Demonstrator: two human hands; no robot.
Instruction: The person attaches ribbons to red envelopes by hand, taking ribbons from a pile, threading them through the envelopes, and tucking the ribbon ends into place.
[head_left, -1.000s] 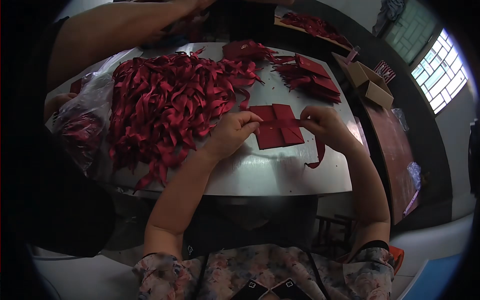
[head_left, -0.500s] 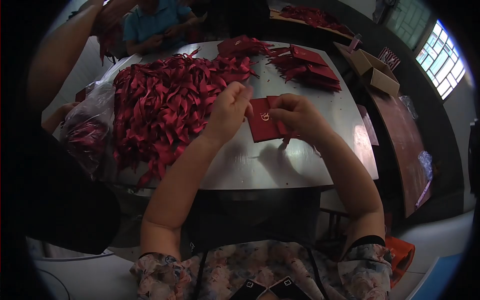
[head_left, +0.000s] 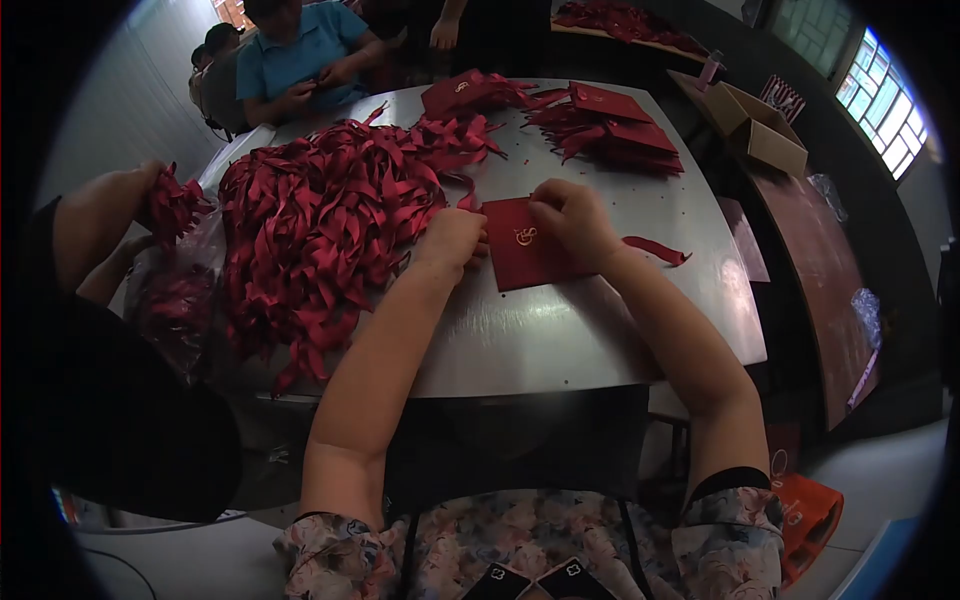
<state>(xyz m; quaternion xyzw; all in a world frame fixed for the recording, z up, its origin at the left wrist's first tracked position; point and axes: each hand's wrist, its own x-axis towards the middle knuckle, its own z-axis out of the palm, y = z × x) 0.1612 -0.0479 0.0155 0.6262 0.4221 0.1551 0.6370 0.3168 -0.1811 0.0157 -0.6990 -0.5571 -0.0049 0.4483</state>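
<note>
Near table edge: the metal table [head_left: 560,352] ends on the wearer's side of the red envelope; a strip of its surface shows in between, apparently room for forearms to shift.
Left hand: [head_left: 455,240] just beside the envelope's left edge, fingers curled inward; cannot tell whether they grip ribbon or paper. Probably there to steady that side.
Red envelope: [head_left: 518,255] flat on the table between the hands, gold emblem up; the right part lies under the right hand. Flatness likely keeps it firm under the fingers.
Right hand: [head_left: 578,222] over the envelope's upper right, thumb and forefinger bent together at the top edge; cannot tell what, if anything, is pinched.
Ribbon tail: [head_left: 655,247] runs out right of the envelope, loose end on the metal, seemingly out of the fingers' way.
Ribbon heap: [head_left: 320,225] left of the envelope, close behind the left hand; leftward room is tight. Presumably within easy reach.
Plastic bag: [head_left: 172,300] beyond the heap, left of the envelope; a co-worker's hand [head_left: 112,205] is near it, beside a ribbon bunch [head_left: 178,207].
Envelope stack: [head_left: 632,135] beyond the envelope, to its right, metal showing between; likely set aside from the handwork.
Cardboard box: [head_left: 772,142] farther right, off the table.
Blue-shirted person: [head_left: 305,55] across the table, beyond the heap.
</note>
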